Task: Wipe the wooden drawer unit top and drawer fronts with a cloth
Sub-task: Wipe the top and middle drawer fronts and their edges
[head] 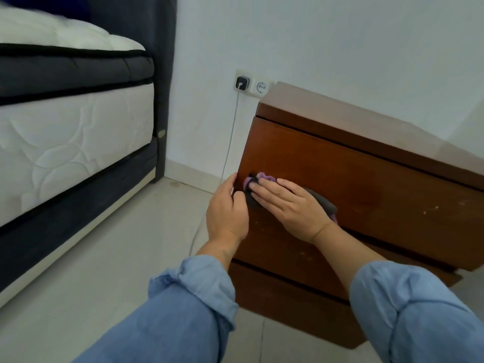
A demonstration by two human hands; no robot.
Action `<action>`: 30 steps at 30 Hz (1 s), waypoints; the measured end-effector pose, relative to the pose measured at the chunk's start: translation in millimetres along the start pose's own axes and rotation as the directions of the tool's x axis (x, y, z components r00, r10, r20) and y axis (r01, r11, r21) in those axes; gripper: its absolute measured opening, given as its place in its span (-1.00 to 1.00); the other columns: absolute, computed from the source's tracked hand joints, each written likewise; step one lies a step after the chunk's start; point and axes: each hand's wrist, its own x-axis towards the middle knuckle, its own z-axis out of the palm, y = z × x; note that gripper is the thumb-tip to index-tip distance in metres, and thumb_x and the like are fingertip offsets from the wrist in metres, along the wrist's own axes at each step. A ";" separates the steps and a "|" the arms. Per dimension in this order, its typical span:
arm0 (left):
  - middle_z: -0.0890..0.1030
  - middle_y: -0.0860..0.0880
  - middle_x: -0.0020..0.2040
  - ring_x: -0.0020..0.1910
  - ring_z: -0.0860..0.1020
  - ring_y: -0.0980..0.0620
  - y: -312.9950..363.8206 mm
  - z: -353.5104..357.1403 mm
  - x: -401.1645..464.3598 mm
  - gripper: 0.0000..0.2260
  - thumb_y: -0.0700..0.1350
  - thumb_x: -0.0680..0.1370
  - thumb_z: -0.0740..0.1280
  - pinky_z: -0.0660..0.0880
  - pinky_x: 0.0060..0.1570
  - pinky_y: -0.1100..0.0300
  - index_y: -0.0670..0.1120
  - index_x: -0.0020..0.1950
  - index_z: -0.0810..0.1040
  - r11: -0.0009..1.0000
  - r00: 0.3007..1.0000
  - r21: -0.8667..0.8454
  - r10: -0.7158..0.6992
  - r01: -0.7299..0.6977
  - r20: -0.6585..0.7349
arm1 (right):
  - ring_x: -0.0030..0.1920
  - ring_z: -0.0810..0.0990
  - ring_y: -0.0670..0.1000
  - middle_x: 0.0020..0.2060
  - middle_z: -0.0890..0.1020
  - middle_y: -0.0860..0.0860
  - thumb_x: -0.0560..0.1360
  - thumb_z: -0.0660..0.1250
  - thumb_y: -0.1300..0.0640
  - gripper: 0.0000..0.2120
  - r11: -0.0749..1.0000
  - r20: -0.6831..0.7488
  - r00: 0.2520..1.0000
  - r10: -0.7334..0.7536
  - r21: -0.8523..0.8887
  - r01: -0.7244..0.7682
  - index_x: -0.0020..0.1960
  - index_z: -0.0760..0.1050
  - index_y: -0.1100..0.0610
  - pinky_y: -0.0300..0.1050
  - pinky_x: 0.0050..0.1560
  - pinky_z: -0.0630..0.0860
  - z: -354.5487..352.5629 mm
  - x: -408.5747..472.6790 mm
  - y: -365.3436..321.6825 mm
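Fingers of right hand flat, pressing cloth near top drawer front's left edge; left hand seemingly steadying unit, cloth may slip off.

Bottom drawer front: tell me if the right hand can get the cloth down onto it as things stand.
Probably yes. The right hand presses the cloth flat on the upper drawer front; the bottom drawer front lies directly below, with nothing in front of it. The left hand rests at the unit's left edge, clear of that path.
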 end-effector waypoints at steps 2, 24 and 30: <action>0.38 0.01 0.45 0.42 0.32 0.06 4.7 -1.0 -5.6 -0.44 0.00 0.48 0.02 0.26 0.41 0.11 -0.01 0.50 0.27 0.992 0.997 0.101 0.071 -0.073 0.022 | 0.50 0.18 0.07 0.45 0.34 0.07 0.53 0.08 0.29 -0.52 0.999 0.018 0.999 -0.033 -0.018 0.033 0.45 0.29 0.15 0.04 0.45 0.00 -4.3 -25.5 7.7; 0.14 -0.04 0.56 0.55 0.03 0.06 120.9 66.6 0.5 -0.38 0.00 0.48 0.15 -0.10 0.51 -0.09 -0.11 0.54 0.17 0.253 0.508 0.478 0.673 -0.841 0.537 | 0.31 0.31 0.09 0.38 0.27 0.05 0.46 0.13 0.23 -0.46 0.915 -0.132 0.906 0.402 0.015 -0.404 0.44 0.21 0.07 0.02 0.21 0.27 -1.9 -125.2 25.2; 0.20 -0.03 0.54 0.53 0.10 0.07 136.7 103.0 -23.0 -0.40 -0.01 0.48 0.09 -0.08 0.51 -0.02 -0.10 0.53 0.20 0.237 0.465 0.426 0.667 -0.873 0.582 | 0.23 0.31 0.16 0.27 0.24 0.12 0.52 0.26 0.20 -0.45 0.342 -0.261 0.278 0.924 0.244 -0.907 0.46 0.17 0.06 0.11 0.17 0.33 -28.5 -132.3 54.7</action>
